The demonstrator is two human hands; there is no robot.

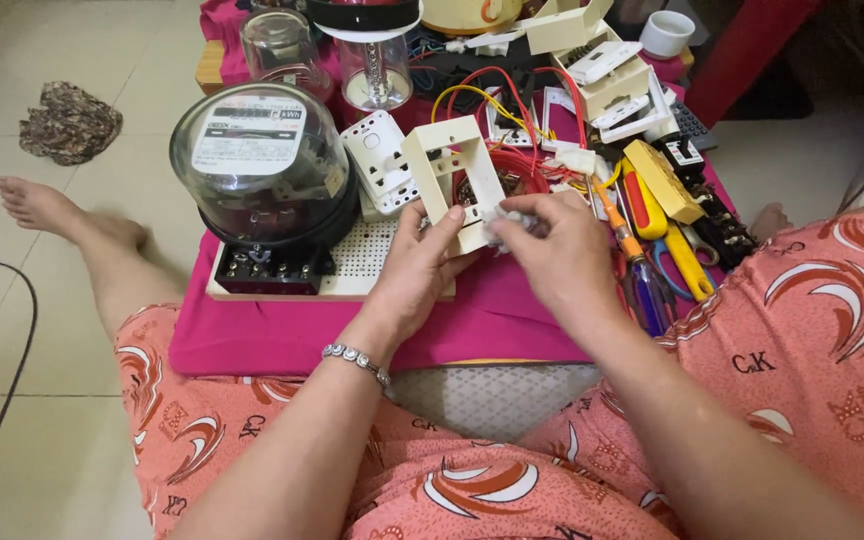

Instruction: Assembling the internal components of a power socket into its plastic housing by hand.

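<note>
My left hand [417, 268] grips the lower edge of a cream plastic wall-box frame [449, 170], holding it upright over a pink cloth [472, 320]. My right hand [552, 250] pinches a small white piece [508, 222] against the frame's lower right corner; what the piece is cannot be made out. A white switch plate [380, 160] lies just behind the frame. A silver bracelet [356, 360] sits on my left wrist.
A glass-domed electricity meter [262, 165] stands on a perforated white board [367, 260] at the left. Screwdrivers and pliers [657, 250], red and yellow wires [492, 95], cream switch parts [607, 70] and a glass jar [377, 65] crowd the back right. A black cable [12, 380] lies on the tiled floor.
</note>
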